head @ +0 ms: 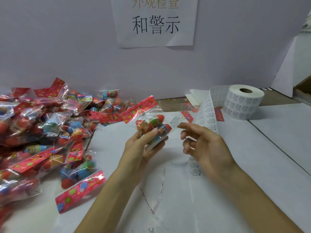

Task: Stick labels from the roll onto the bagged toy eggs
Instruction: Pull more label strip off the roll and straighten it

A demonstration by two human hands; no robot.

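Note:
My left hand (144, 145) grips a clear bag of toy eggs (152, 126) with a red flowered header, held up above the table. A white label (175, 122) sits on the bag's right side. Just right of the bag, my right hand (202, 143) hovers blurred with its fingers loosely spread and nothing in them. Behind it a strip of labels (207, 115) runs from the white roll (243, 101) at the back right down under my right hand.
A large heap of bagged eggs (43, 128) fills the left side of the white table (252, 165). One bag (80, 189) lies near the front left. A paper sign (155, 22) hangs on the wall. Loose clear strips (158, 195) lie near me.

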